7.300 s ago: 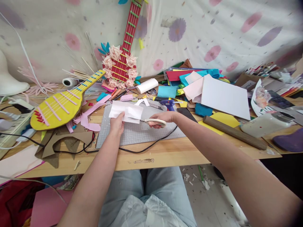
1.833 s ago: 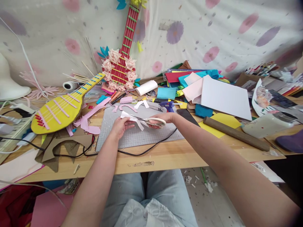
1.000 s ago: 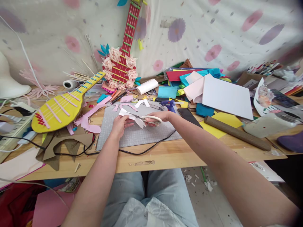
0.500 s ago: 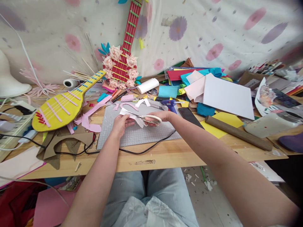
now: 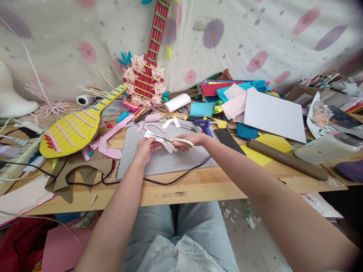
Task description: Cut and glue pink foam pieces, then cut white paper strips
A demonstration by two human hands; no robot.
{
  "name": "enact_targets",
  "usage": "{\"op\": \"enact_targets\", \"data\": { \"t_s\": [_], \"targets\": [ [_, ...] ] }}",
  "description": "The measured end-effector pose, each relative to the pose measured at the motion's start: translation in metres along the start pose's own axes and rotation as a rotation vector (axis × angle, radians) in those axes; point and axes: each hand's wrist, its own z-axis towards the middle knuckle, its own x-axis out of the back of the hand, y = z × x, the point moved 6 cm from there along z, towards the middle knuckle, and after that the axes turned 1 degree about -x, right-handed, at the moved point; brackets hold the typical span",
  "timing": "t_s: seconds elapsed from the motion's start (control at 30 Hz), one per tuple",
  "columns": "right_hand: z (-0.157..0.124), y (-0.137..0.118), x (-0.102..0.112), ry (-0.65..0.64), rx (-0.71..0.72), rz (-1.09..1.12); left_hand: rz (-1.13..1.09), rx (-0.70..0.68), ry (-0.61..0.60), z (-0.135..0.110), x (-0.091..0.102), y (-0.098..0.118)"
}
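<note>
My left hand (image 5: 145,149) pinches the left end of a small white paper piece (image 5: 166,144) above the grey cutting mat (image 5: 136,166). In my right hand (image 5: 188,140) is a pair of scissors with pale handles (image 5: 185,142), its fingers through the loops. The narrow blades point left and lie along the paper's upper edge, near my left fingers. On the mat behind the hands are a curved pink paper strip (image 5: 154,126) and white paper scraps (image 5: 171,122).
A blue glue gun (image 5: 206,126) and a black phone (image 5: 229,141) lie to the right. The yellow paper lute (image 5: 72,132) stands left, the red one (image 5: 144,81) at the back. A black cable (image 5: 176,180) crosses the table front. Coloured sheets (image 5: 221,88) pile up behind.
The hands, paper and scissors stay in almost the same place. The scissor handles look slightly closer together, and the view has shifted a little.
</note>
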Motion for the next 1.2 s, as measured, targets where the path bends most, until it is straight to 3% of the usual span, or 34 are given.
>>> {"op": "enact_targets", "data": {
  "t_s": [0.47, 0.6, 0.7, 1.2],
  "targets": [
    [-0.001, 0.000, 0.001, 0.023, -0.026, 0.077, 0.005, -0.005, -0.008, -0.002, -0.001, 0.001],
    [-0.003, -0.002, 0.000, 0.021, -0.038, 0.080, 0.012, -0.021, 0.045, -0.001, 0.003, 0.002],
    [-0.005, -0.004, -0.001, 0.014, -0.024, 0.043, 0.010, -0.054, 0.092, 0.000, 0.006, 0.004],
    [0.005, -0.013, -0.001, -0.008, 0.035, -0.092, 0.032, -0.082, 0.067, 0.000, 0.003, 0.004]
  ]
}}
